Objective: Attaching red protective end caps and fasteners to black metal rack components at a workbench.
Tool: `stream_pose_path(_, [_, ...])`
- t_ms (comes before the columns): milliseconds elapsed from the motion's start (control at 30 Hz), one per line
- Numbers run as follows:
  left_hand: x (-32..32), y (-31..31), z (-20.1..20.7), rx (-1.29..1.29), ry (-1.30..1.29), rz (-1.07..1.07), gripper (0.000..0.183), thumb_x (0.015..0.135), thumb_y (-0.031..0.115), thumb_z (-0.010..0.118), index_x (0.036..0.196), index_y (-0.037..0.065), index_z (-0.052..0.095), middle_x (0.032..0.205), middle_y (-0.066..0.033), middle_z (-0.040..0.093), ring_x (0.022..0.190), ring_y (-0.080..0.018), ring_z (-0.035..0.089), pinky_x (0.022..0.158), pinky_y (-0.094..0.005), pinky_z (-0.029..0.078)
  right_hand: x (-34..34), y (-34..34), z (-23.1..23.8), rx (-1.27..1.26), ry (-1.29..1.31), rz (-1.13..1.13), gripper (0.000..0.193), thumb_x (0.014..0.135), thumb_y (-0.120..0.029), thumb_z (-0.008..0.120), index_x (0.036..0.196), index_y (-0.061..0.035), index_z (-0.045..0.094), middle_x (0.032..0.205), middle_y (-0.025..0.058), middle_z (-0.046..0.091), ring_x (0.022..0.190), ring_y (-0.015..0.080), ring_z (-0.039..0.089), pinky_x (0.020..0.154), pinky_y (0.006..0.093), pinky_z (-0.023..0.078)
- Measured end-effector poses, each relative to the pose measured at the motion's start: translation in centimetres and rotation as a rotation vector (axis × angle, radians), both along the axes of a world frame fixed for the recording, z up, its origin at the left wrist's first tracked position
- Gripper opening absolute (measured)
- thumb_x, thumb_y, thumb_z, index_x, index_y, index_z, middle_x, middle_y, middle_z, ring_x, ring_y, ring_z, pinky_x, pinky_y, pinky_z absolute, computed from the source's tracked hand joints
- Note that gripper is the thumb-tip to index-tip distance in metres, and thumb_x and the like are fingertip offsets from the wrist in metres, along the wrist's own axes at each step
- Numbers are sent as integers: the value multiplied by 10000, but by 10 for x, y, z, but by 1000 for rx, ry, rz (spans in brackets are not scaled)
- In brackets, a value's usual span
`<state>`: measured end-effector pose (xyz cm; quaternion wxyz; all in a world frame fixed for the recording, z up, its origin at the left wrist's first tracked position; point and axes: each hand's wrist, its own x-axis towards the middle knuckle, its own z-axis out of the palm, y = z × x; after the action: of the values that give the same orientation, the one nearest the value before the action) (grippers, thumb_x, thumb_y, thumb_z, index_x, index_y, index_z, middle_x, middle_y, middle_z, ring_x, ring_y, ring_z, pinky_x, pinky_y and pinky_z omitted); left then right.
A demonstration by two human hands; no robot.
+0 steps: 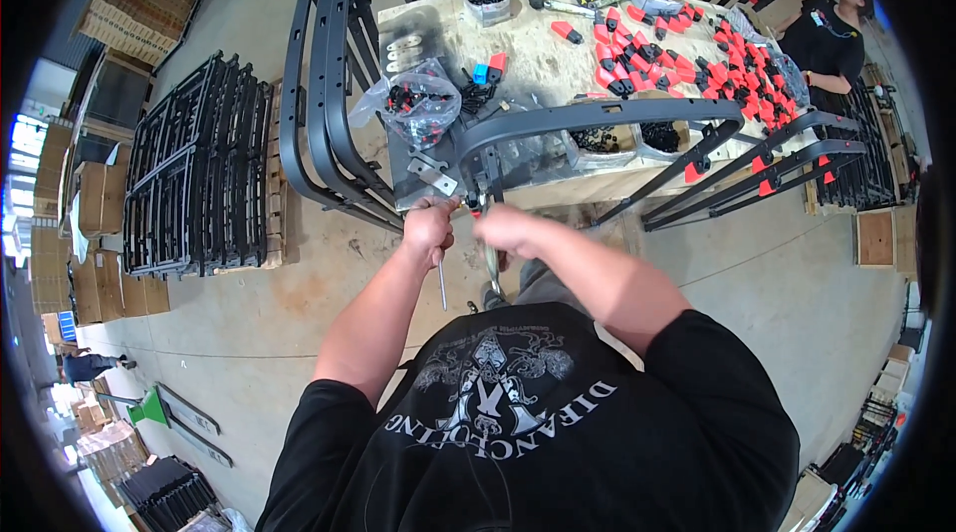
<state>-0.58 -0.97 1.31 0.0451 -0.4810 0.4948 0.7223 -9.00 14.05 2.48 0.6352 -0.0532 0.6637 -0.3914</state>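
Black shirt fills the near view; past it, the bent dark metal frame stands at the near edge of the table, its left end just by the left hand and right hand. Left fingers are closed around a thin metal rod; right hand is blurred, can't tell whether its fingers grip anything. I'd steady that frame end first, apply force straight and evenly, and keep the flat metal plates and plastic bag, lying just beyond, out of the way.
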Motion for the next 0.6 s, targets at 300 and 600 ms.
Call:
stream_pose_path(300, [2, -1, 0, -7, 10, 13, 236, 950, 203, 702, 900, 99, 496, 588, 19, 405, 387, -87, 309, 331, -269, 212, 1, -4, 28, 39, 3, -41, 214, 893, -140, 551, 919, 51, 646, 731, 147, 644, 606, 311, 669, 505, 493, 532])
stream_pose_path(600, [2, 0, 2, 39, 14, 10, 243, 948, 208, 705, 984, 101, 490, 594, 25, 404, 396, -80, 307, 339, -266, 218, -2, -1, 21, 27, -18, 2, 227, 948, -184, 537, 926, 20, 634, 779, 161, 677, 572, 297, 663, 492, 469, 525])
